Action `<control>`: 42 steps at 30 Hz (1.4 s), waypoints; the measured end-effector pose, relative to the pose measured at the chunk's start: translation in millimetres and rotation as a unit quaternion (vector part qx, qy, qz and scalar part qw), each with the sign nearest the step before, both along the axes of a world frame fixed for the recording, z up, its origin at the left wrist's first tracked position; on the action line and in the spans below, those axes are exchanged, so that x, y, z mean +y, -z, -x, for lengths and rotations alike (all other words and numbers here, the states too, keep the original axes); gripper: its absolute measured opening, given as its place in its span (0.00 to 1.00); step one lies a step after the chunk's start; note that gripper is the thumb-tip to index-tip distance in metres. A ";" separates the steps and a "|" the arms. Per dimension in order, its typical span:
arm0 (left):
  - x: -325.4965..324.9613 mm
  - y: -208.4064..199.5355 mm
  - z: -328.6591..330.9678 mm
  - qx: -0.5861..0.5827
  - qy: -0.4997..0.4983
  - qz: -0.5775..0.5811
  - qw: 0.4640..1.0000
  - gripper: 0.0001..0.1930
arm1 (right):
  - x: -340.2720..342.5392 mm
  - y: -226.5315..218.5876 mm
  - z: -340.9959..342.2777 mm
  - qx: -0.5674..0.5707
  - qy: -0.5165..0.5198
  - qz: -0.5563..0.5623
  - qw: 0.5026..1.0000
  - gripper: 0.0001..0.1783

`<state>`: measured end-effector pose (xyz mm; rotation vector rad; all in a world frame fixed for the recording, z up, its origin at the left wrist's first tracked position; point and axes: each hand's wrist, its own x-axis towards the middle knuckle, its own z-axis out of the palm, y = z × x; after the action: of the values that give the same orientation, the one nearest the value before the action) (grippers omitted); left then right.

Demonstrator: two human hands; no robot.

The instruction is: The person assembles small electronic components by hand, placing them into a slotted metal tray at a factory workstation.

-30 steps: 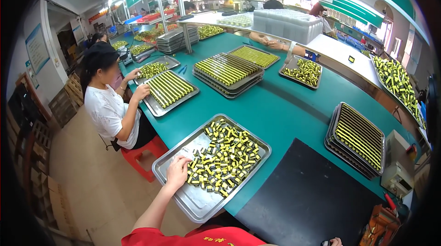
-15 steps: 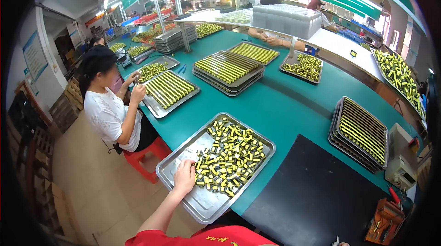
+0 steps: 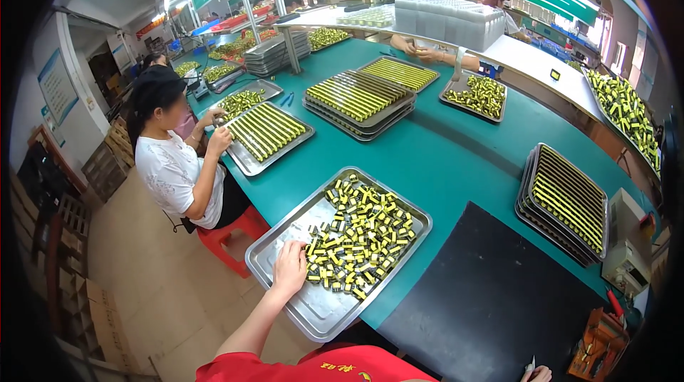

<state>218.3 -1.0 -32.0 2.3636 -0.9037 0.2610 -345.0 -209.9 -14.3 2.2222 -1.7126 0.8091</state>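
A metal tray (image 3: 265,251) lies tilted to my view on the near edge of the green table. Small black components with yellow bands (image 3: 363,239) are heaped loosely over most of it. My left hand (image 3: 290,268) is in the tray at the left side of the heap, fingers bent and close together, touching the nearest pieces. Whether a piece is pinched in them is hidden. At the lower right edge my right hand (image 3: 539,375), partly cut off, is closed around a slim pointed metal tool (image 3: 530,363) above a black mat (image 3: 477,289).
Stacked trays of components in rows stand at the right (image 3: 566,200) and farther back (image 3: 356,104). By the mat's right edge sit a wooden tool box (image 3: 598,343) and a beige device (image 3: 627,261). At the left a co-worker (image 3: 171,154) handles components over another tray (image 3: 265,136).
The view has shifted slightly, and more of my right hand and its tool shows at the lower edge. My left hand stays at the heap's left side.
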 end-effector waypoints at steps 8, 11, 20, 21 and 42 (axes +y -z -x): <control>-2.5 -1.1 0.2 -0.001 -0.005 -0.006 1.000 0.08 | 0.1 -2.8 -3.5 0.002 -0.001 -0.006 1.000 0.17; -2.4 -1.4 0.5 -0.007 -0.003 -0.005 1.000 0.08 | 0.2 -3.8 -4.3 0.002 0.004 -0.010 1.000 0.17; -2.1 -3.8 1.4 0.004 -0.004 0.000 1.000 0.08 | -0.5 -2.5 -2.8 0.009 -0.001 -0.003 1.000 0.16; -2.1 -3.7 1.4 0.005 -0.004 -0.001 1.000 0.08 | -0.6 -2.9 -3.3 0.008 -0.004 0.001 1.000 0.16; -3.0 -6.5 2.6 0.002 -0.004 -0.012 1.000 0.08 | -1.0 -2.2 -3.6 0.003 0.005 -0.007 1.000 0.18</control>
<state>215.8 -4.0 -25.5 2.3902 -0.9004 0.2499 -341.4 -210.9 -12.1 2.2221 -1.7302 0.7904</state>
